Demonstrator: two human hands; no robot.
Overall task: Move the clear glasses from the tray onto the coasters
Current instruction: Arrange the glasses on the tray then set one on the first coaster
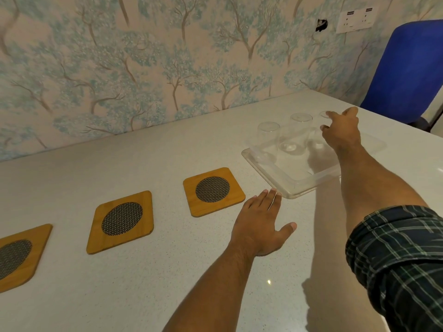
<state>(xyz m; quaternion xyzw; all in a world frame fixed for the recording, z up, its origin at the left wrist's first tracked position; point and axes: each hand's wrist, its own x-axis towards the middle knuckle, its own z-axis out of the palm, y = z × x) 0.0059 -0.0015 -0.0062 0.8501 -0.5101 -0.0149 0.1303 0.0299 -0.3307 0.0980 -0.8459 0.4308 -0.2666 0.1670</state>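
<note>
Three clear glasses stand in a clear plastic tray [297,185] at the right: the left glass [267,140], the middle glass [296,133] and the right glass [321,134]. My right hand [340,133] reaches over the tray, fingers apart, curling around the right glass and partly hiding it; whether it touches is unclear. Three wooden coasters with dark mesh centres lie in a row: the right coaster [213,190], the middle coaster [121,221], the left coaster [16,256], cut by the frame edge. My left hand [260,224] rests flat on the table beside the tray's near corner.
The speckled white table [143,295] runs along a wall with tree-pattern wallpaper. A blue chair [407,68] stands past the table's far right corner. My right sleeve is plaid and rolled up.
</note>
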